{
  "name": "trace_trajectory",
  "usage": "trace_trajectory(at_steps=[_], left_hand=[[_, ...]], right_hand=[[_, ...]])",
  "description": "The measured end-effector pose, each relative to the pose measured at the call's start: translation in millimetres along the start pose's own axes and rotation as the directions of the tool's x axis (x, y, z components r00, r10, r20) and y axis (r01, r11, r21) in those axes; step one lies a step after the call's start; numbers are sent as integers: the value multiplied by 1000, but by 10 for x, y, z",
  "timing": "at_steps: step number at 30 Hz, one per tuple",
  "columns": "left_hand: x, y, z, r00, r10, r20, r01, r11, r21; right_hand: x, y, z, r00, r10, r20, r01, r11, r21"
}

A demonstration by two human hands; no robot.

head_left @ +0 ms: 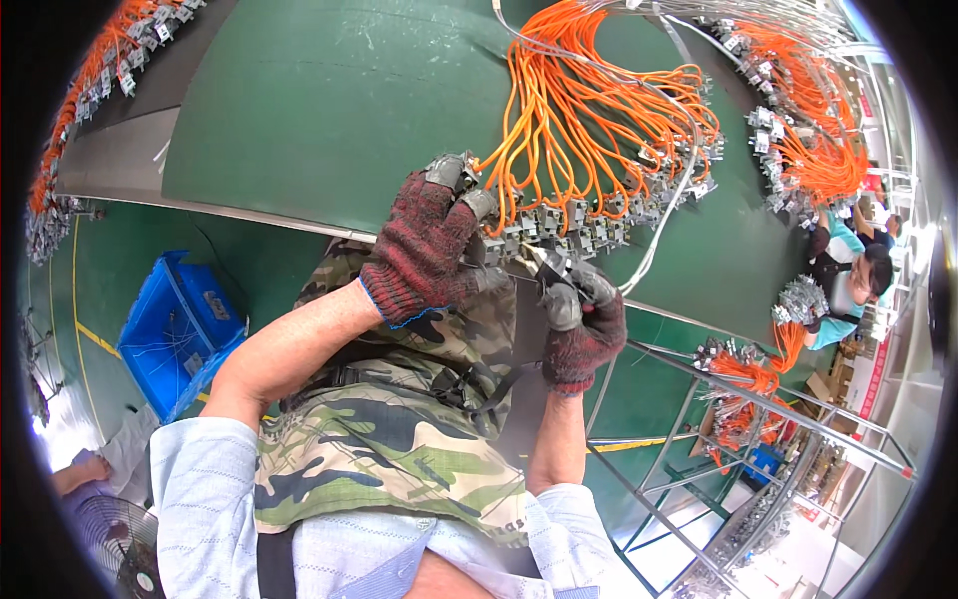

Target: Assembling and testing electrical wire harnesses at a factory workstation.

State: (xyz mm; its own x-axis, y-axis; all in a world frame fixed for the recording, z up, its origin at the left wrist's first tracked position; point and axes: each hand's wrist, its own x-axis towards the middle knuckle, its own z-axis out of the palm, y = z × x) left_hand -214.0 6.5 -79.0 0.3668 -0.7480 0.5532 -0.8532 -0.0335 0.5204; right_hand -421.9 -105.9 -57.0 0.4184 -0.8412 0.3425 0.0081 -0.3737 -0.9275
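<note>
Both hands wear dark red and black knit gloves with grey fingertips. My left hand (424, 245) is closed at the table's near edge, its fingers around a grey metal connector (469, 172) on the end of an orange cable. My right hand (587, 324) grips a small pair of pliers with dark handles (551, 272). The pliers' light metal tip points toward my left hand, beside the row of connectors. A thick bundle of orange cables (574, 125) lies fanned out on the green table (329, 110), grey connectors at its near ends.
White cords (671, 215) run over the cables and hang off the near edge. More orange cables (823, 160) lie at the right, near a co-worker (853, 275). Below left stands a blue bin (165, 344). A metal frame (768, 424) is at the right. A fan (115, 534) sits lower left.
</note>
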Motion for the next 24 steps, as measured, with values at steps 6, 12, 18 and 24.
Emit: trace_trajectory(at_steps=[6, 12, 18, 24], left_hand=[[-14, 16, -10, 1000, -6, -17, 6, 1000, 0], [2, 4, -24, 1000, -7, -22, 8, 1000, 28], [-11, 35, -9, 999, -25, -21, 25, 1000, 19], [-10, 23, -44, 1000, -20, -22, 20, 1000, 10]], right_hand=[[-153, 59, 54, 994, 87, 62, -88, 996, 23], [-163, 48, 151, 995, 95, 15, -95, 995, 14], [-37, -214, 243, 998, -32, 56, 29, 998, 50], [125, -220, 389, 995, 84, -58, -89, 993, -78]])
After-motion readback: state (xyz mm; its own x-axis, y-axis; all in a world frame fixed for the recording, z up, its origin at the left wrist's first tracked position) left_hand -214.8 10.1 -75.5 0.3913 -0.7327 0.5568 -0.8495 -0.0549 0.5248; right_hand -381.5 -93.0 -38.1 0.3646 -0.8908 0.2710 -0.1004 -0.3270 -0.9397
